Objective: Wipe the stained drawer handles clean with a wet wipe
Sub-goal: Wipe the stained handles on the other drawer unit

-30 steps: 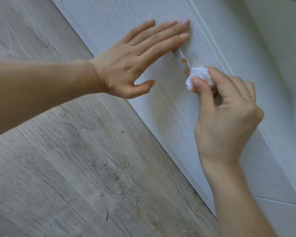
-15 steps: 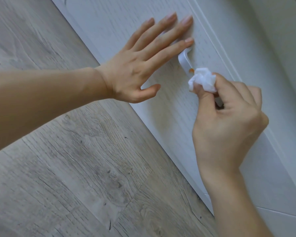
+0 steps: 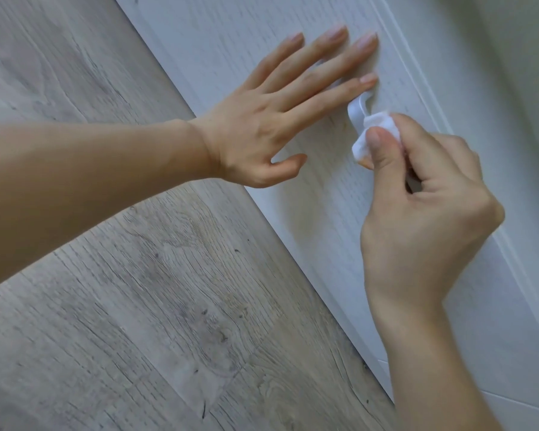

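Head view, only one there is: the white drawer handle (image 3: 359, 107) runs diagonally down the drawer front (image 3: 308, 197), upper end near the left fingertips, lower end hidden under the wet wipe (image 3: 374, 135). So the handle's long axis points pretty much straight from one hand to the other, and any stroke has to follow that line.

The right hand (image 3: 423, 206) is the closer one: thumb and fingers pinched tight on the bunched wipe, pressing it against the handle's lower part, wrist coming up from below.

The left hand (image 3: 271, 119) lies flat with fingers spread on the drawer front, holding nothing, just bracing above the handle.

No stain shows on the exposed bit of the handle.
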Action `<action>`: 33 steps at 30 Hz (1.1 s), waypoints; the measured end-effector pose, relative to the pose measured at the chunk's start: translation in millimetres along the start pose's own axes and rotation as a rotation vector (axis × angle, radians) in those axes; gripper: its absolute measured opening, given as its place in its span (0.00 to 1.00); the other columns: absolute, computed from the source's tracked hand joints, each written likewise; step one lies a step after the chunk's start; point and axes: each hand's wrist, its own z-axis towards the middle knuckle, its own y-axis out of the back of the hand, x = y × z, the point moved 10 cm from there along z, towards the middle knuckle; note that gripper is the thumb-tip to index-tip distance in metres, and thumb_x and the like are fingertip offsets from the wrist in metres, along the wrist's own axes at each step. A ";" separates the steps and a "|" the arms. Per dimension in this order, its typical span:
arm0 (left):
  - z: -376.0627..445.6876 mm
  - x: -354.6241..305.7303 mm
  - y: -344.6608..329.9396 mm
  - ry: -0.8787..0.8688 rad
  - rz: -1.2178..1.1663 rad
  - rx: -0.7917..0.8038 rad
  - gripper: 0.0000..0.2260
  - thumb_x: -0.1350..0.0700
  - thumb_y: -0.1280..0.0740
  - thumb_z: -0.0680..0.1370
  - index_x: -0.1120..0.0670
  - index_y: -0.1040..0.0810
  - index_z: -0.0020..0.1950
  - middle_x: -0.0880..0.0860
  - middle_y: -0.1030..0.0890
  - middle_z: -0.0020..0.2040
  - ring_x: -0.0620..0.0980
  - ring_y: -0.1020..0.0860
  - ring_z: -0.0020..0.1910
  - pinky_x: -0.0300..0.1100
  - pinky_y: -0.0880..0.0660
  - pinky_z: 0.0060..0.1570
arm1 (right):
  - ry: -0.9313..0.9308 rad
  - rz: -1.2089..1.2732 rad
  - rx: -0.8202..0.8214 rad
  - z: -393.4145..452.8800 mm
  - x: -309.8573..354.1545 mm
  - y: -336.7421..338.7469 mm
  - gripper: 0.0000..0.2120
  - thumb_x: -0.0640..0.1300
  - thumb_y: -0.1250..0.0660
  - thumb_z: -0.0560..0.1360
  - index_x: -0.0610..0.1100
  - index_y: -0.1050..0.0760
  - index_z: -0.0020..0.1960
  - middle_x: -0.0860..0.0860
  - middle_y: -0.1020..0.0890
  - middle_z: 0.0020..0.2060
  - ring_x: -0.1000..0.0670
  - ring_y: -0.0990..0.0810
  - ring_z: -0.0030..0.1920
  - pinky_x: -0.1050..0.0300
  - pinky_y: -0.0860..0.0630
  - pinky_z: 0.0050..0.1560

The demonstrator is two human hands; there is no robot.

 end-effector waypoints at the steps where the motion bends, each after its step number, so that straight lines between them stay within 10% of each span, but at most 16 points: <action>1: 0.0 -0.1 0.1 -0.001 -0.003 -0.002 0.35 0.49 0.38 0.73 0.58 0.46 0.77 0.63 0.46 0.75 0.64 0.49 0.75 0.54 0.56 0.74 | -0.001 0.008 -0.013 -2.7 -0.2 2.1 0.08 0.46 0.34 0.78 0.45 0.17 0.50 0.52 0.17 0.40 0.48 0.22 0.42 0.64 0.28 0.43; 26: 0.4 13.3 8.5 0.017 0.027 -0.007 0.33 0.48 0.40 0.74 0.56 0.43 0.77 0.66 0.44 0.75 0.66 0.49 0.74 0.58 0.53 0.73 | 0.122 -0.063 -0.099 8.3 22.6 -7.9 0.05 0.38 0.32 0.75 0.40 0.18 0.47 0.47 0.19 0.38 0.47 0.23 0.39 0.64 0.30 0.44; 33: 0.3 18.7 8.0 0.039 0.013 -0.018 0.32 0.47 0.43 0.76 0.61 0.45 0.76 0.66 0.43 0.74 0.64 0.48 0.74 0.56 0.54 0.73 | -0.081 0.009 -0.142 18.8 6.3 5.6 0.06 0.42 0.32 0.75 0.41 0.18 0.48 0.51 0.21 0.38 0.61 0.26 0.38 0.75 0.35 0.40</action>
